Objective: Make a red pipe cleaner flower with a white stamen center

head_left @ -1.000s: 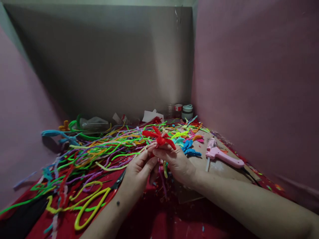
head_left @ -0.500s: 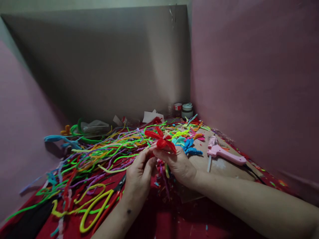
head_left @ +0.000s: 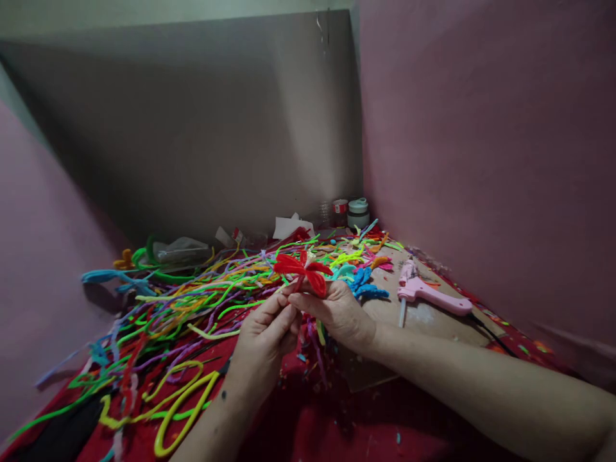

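Observation:
A red pipe-cleaner flower [head_left: 304,266] with a pale centre stands upright between my two hands, its petals spread. My left hand [head_left: 270,327] is closed, thumb and fingers pinching low at the flower's stem. Just to its right, my right hand [head_left: 339,312] is closed too, thumb and forefinger gripping right beneath the petals. The fingertips of both hands meet, and most of the stem is hidden by them. Behind the hands lies a large spread of coloured pipe cleaners [head_left: 226,276]. Blue pipe-cleaner pieces [head_left: 366,283] lie just beyond my right hand.
A pink glue gun [head_left: 428,292] rests on a brown board [head_left: 445,330] at the right, its cord trailing off. Yellow-handled scissors [head_left: 185,410] lie front left on the red cloth [head_left: 308,423]. A lidded jar [head_left: 358,213] stands at the back by the walls.
The flower has turned and tipped more upright, showing its petals from the side and a bit of stem. My left hand has shifted slightly left and down. The whole view has moved slightly.

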{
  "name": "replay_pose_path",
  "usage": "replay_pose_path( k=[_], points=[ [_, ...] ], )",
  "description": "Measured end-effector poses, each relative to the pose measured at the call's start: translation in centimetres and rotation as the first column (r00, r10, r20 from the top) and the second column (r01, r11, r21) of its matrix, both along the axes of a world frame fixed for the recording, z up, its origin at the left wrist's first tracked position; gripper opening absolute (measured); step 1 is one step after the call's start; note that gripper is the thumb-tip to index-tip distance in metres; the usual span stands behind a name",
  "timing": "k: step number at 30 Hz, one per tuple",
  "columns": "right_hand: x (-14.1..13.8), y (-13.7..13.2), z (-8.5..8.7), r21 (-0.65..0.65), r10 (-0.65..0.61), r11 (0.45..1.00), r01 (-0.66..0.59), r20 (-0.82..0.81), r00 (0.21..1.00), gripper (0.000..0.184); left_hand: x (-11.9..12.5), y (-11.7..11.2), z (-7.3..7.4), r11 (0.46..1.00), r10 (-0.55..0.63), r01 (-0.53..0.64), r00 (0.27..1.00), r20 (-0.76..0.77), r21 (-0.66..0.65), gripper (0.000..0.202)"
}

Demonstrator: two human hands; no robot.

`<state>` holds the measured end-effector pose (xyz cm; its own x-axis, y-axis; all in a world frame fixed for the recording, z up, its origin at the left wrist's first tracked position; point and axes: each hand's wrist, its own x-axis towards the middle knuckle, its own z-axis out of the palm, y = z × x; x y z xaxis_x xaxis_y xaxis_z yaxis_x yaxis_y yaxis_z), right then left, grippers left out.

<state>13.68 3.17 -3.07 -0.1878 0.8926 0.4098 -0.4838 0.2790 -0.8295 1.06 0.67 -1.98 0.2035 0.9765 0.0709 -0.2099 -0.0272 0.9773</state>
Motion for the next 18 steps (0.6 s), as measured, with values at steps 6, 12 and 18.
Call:
replay_pose_path(
  k=[6, 12, 18],
  points=[
    [0.0, 0.3, -0.1, 0.03, 0.051, 0.998, -0.052, 0.027, 0.998, 0.02, -0.1, 0.0, 0.2, 0.994, -0.063, 0.072, 0.992, 0.107, -0.081, 0.022],
    [0.3, 0.5, -0.5, 0.163, 0.028, 0.986, -0.045, 0.106, 0.994, 0.02, -0.6, 0.3, -0.3, 0.98, -0.173, 0.187, 0.969, 0.179, -0.066, 0.014],
    [0.4, 0.4, -0.5, 0.166, 0.075, 0.981, -0.1, 0.148, 0.986, 0.024, -1.1, 0.5, -0.3, 0.95, -0.265, 0.291, 0.942, 0.206, -0.109, 0.012]
  ],
)
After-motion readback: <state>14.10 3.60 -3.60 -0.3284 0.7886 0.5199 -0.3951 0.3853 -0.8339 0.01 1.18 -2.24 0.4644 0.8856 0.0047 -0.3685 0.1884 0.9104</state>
